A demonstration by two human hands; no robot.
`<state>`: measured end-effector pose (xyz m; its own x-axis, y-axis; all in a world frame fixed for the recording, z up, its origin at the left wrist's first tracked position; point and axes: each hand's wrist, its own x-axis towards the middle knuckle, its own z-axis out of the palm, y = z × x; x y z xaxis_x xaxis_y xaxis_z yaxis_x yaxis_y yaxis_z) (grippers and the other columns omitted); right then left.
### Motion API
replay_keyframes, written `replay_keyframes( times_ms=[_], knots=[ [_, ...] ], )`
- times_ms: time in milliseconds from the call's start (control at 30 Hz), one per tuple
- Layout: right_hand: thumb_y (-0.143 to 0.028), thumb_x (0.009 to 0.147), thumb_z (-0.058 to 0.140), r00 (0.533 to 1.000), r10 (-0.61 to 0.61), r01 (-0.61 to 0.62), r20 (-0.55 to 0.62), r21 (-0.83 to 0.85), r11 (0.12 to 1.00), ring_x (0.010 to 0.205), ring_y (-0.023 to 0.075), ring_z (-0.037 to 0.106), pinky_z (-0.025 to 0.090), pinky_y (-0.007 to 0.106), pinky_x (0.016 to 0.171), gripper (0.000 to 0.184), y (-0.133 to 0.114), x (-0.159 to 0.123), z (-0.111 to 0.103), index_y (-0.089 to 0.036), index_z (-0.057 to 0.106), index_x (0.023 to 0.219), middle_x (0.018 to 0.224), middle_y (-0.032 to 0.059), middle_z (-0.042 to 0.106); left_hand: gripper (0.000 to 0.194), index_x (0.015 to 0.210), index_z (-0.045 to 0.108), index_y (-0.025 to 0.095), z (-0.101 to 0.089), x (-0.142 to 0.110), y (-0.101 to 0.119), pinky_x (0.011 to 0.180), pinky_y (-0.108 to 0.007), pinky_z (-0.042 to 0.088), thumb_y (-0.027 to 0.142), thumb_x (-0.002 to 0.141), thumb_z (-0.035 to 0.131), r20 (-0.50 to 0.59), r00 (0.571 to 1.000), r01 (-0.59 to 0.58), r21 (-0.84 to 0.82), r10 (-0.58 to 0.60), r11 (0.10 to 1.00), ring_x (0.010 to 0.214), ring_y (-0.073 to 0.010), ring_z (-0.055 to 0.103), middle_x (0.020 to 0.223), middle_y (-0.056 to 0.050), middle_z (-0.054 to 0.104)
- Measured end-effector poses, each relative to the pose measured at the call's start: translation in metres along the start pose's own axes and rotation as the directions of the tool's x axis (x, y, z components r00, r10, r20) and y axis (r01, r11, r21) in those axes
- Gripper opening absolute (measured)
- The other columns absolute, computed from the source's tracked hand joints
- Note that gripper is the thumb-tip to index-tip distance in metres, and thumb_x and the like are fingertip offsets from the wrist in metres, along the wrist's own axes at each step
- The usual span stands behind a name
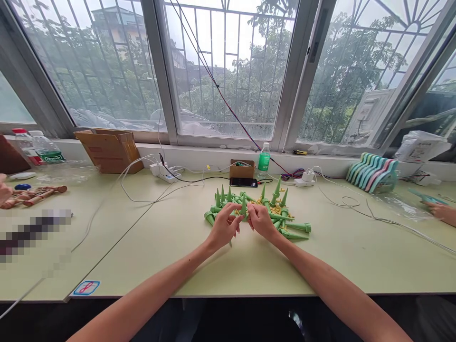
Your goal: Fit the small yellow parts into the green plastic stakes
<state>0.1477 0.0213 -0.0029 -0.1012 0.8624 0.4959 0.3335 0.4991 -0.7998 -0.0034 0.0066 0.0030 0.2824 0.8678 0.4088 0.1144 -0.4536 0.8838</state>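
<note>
My left hand (223, 227) is closed in a pinch on a green plastic cone spike (243, 206), held with its tip up. Right beside it my right hand (261, 221) has its fingers pressed together near the cone; what they hold is hidden. Around and behind both hands lies a pile of similar green spikes, several standing on their wide ends and others on their sides, such as one spike (297, 227) at the right. Small yellow pieces (276, 209) are scattered among them.
Behind the pile are a phone (243, 182), a small cardboard box (242, 169) and a green-labelled bottle (264, 159). Cables and power strips (167, 174) run along the sill. Co-workers' hands show at both sides, the right one (441, 211) near colourful hangers (372, 172).
</note>
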Motion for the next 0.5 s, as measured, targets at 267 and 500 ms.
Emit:
replay_keyframes(
  times_ms=[267, 500],
  knots=[
    [-0.054, 0.096, 0.031, 0.999, 0.015, -0.013, -0.042, 0.038, 0.999, 0.037, 0.0096, 0.039, 0.032, 0.023, 0.041, 0.05, 0.0042, 0.0008, 0.0032, -0.021, 0.039, 0.059, 0.041, -0.0043, 0.041, 0.03, 0.103, 0.053, 0.02, -0.0005, 0.003, -0.0017, 0.035, -0.018, 0.042, 0.042, 0.083, 0.057, -0.069, 0.997, 0.022, 0.017, -0.02, 1.0, 0.047, -0.004, 0.052, 0.104, -0.006, 0.054],
    [-0.053, 0.097, 0.028, 0.998, -0.023, 0.024, -0.063, 0.012, 1.0, 0.04, 0.0093, 0.038, 0.031, 0.023, 0.042, 0.045, 0.0041, 0.0015, 0.0013, -0.022, 0.036, 0.066, 0.049, -0.0048, 0.04, 0.032, 0.096, 0.051, 0.019, -0.0014, 0.0035, -0.0015, 0.034, -0.017, 0.04, 0.046, 0.081, 0.059, -0.089, 0.994, 0.062, 0.016, -0.061, 0.998, 0.042, -0.0046, 0.052, 0.09, -0.002, 0.057]
  ],
)
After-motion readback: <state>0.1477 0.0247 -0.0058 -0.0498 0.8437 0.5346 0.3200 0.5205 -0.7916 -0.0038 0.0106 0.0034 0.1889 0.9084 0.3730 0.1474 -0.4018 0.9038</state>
